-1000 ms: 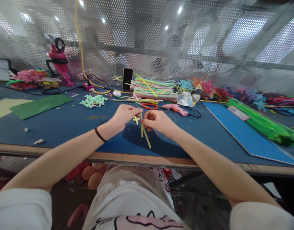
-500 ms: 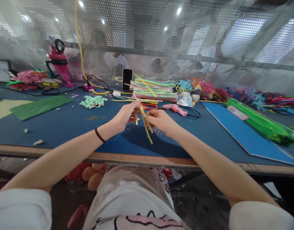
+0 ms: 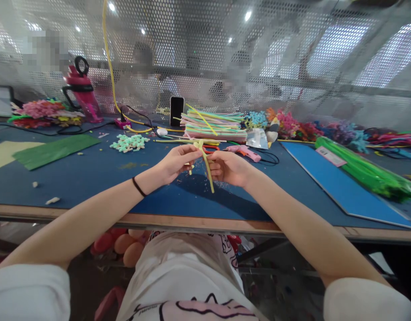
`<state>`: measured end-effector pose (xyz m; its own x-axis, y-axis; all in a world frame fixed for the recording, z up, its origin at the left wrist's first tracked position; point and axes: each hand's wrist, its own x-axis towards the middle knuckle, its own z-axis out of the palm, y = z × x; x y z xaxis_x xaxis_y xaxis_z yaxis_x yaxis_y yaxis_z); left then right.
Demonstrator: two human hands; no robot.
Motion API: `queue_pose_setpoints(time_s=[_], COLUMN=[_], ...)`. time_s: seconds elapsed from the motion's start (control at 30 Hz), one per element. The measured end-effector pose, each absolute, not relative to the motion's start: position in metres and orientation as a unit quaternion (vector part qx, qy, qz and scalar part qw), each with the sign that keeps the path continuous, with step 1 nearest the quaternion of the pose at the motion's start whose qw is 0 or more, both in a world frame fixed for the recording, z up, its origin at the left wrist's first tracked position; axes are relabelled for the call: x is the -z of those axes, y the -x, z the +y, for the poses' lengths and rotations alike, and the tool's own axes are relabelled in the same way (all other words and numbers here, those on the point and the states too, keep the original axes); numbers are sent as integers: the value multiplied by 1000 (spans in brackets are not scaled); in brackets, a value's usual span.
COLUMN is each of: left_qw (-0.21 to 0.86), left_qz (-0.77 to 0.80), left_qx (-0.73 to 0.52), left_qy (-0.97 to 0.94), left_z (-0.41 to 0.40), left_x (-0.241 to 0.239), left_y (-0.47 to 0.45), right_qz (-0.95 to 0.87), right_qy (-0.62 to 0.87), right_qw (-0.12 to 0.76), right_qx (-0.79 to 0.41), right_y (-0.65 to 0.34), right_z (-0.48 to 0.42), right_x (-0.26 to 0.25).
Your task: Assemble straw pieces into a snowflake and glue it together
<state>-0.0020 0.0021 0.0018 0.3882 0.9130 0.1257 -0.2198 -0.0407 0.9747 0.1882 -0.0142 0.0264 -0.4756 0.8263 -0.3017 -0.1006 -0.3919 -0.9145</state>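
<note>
Yellow pipe cleaner is held between my two hands above the front middle of the table, its upper end bent into a small bow-like shape and one long end hanging down. My left hand pinches it from the left near the bent top. From the right, my right hand grips it with thumb and fingers closed. A short yellow piece shows by my left fingertips. Beyond my hands lie a pink glue gun and a stack of pastel pipe cleaners.
Mint-green snowflake-like pieces and a green sheet lie to the left. A pink bottle and a phone stand at the back. On the right are a blue board and bagged green pipe cleaners.
Two yellow ends hung down before; now one long end hangs and a bent, bow-like top shows. My left hand has lowered slightly, and my right fingers have shifted up along the stem.
</note>
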Motion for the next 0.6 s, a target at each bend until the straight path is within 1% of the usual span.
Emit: queue_pose_setpoints(time_s=[0.07, 0.17, 0.23, 0.3, 0.4, 0.6], left_qw=[600, 567, 554, 553, 563, 532], left_qz=[307, 315, 319, 319, 317, 344], left_qx=[-456, -458, -456, -441, -417, -435], left_qy=[-581, -608, -619, -630, -639, -639], left_z=[2, 0, -2, -4, -5, -5], left_x=[-1, -4, -6, -6, -4, -1], left_y=[2, 2, 2, 1, -1, -4], right_qz=[-502, -570, -572, -560, -549, -564], right_qy=[412, 407, 398, 394, 389, 395], right_qw=[341, 439, 489, 501, 493, 494], right_qx=[-680, -563, -524, -529, -551, -530], right_y=[-185, -180, -178, -177, -179, -183], right_z=[-14, -15, -15, -16, -15, -12], right_x=[-21, -15, -13, -15, -17, -14])
